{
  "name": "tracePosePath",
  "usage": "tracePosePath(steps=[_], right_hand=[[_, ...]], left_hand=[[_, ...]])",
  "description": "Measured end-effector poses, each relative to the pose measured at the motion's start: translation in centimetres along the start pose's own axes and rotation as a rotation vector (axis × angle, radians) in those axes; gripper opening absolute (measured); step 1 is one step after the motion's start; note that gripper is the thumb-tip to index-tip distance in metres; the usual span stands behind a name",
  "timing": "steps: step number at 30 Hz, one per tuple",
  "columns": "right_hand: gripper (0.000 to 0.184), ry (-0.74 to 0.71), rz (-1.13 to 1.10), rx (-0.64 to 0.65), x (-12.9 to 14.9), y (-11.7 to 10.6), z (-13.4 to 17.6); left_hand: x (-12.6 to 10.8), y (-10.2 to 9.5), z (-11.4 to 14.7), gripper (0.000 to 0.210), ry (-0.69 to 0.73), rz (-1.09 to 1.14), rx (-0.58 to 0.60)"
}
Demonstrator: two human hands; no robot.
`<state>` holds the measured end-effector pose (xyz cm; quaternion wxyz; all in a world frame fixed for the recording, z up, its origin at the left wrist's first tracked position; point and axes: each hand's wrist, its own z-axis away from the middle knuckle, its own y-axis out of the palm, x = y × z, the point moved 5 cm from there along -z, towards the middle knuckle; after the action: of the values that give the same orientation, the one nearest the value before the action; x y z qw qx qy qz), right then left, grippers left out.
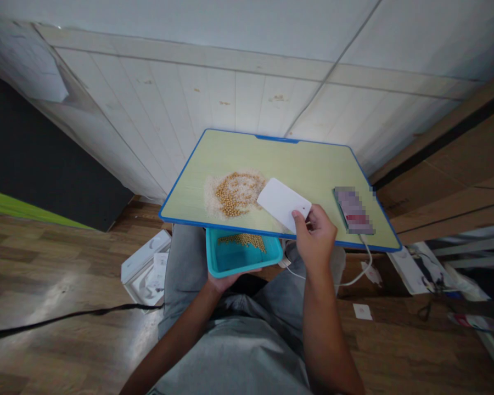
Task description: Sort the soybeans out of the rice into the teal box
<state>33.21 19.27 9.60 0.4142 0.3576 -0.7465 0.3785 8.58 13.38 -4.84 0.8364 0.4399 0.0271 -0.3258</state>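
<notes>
My left hand supports a turquoise plastic tub from below, its fingers mostly hidden underneath. The tub is tucked under the near edge of a small table with a pale green top and blue rim. Golden beads or soybeans lie inside the tub. In my right hand is a flat white plastic scraper, gripped at its right end between thumb and fingers. The scraper's left end meets a spread of white grains, probably rice, mixed with more golden beads on the tabletop.
A phone with a blurred screen lies at the table's right side, with a white cable running down from it. An opened white box is on the floor at left. Cardboard stands close on the right, and a wall behind.
</notes>
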Motion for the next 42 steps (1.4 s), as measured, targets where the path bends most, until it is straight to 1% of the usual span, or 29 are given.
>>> tracePosePath(steps=[4, 9, 13, 16, 19, 21, 23, 27, 29, 33, 42], right_hand=[[0.03, 0.002, -0.005, 0.041, -0.13, 0.01, 0.03], [0.027, -0.014, -0.008, 0.006, -0.31, -0.27, 0.12], [0.028, -0.005, 0.029, 0.028, -0.57, -0.17, -0.02], [0.029, -0.008, 0.023, 0.047, -0.56, -0.13, 0.0], [0.028, -0.014, 0.001, 0.048, -0.41, -0.17, 0.07], [0.028, -0.009, 0.003, 0.036, -0.37, -0.24, 0.05], [0.03, -0.001, 0.011, 0.019, -0.38, -0.33, -0.04], [0.033, 0.008, 0.0, 0.042, -0.45, -0.29, -0.12], [0.033, 0.011, -0.017, 0.053, -0.44, -0.28, -0.06], [0.032, 0.012, -0.02, 0.032, -0.34, -0.43, 0.0], [0.038, -0.008, 0.01, 0.035, -0.52, -0.76, 0.19]], left_hand=[[0.1, -0.02, -0.04, 0.079, -0.006, -0.005, -0.009], [-0.09, 0.12, 0.17, 0.076, 0.003, 0.0, -0.013], [-0.03, 0.04, 0.2, 0.069, 0.017, 0.005, -0.016], [-0.03, -0.08, 0.16, 0.068, 0.021, 0.007, -0.03], [-0.1, 0.05, 0.12, 0.066, 0.017, -0.001, -0.002], [-0.14, 0.17, 0.12, 0.067, 0.017, -0.008, 0.011], [-0.18, 0.19, 0.14, 0.067, 0.028, -0.013, -0.002], [-0.15, 0.2, 0.2, 0.064, 0.037, -0.015, -0.026], [-0.15, 0.18, 0.22, 0.065, 0.035, -0.009, -0.023], [-0.17, 0.13, 0.25, 0.066, 0.031, -0.004, -0.011], [-0.24, 0.26, 0.16, 0.067, 0.007, -0.013, 0.012]])
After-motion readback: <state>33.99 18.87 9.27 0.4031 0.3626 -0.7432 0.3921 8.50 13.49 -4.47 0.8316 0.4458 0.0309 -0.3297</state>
